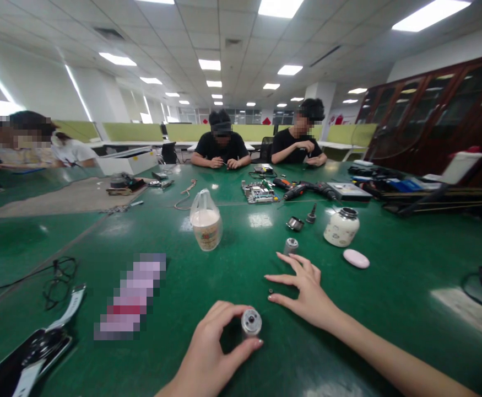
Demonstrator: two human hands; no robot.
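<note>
At the near middle of the table, my left hand point(216, 350) is curled round a small silver electric motor point(251, 323) standing upright, thumb on one side and index finger on the other. Its round end, with a dark centre and small holes, faces up. My right hand point(304, 286) is stretched over the table, fingers spread, holding nothing. By its thumb and index finger lies a tiny dark part point(270, 290), too small to name. Just beyond its fingertips stands a silver metal cylinder point(291, 245), partly covered by the fingers.
A bagged cup point(206, 227), cream jar point(342, 227) and pink oval lid point(356, 258) stand ahead. Farther off lie a circuit board point(260, 191), a power drill point(293, 191) and small metal parts point(294, 223). At left are a watch point(44, 344) and cables point(61, 278). Several people sit around.
</note>
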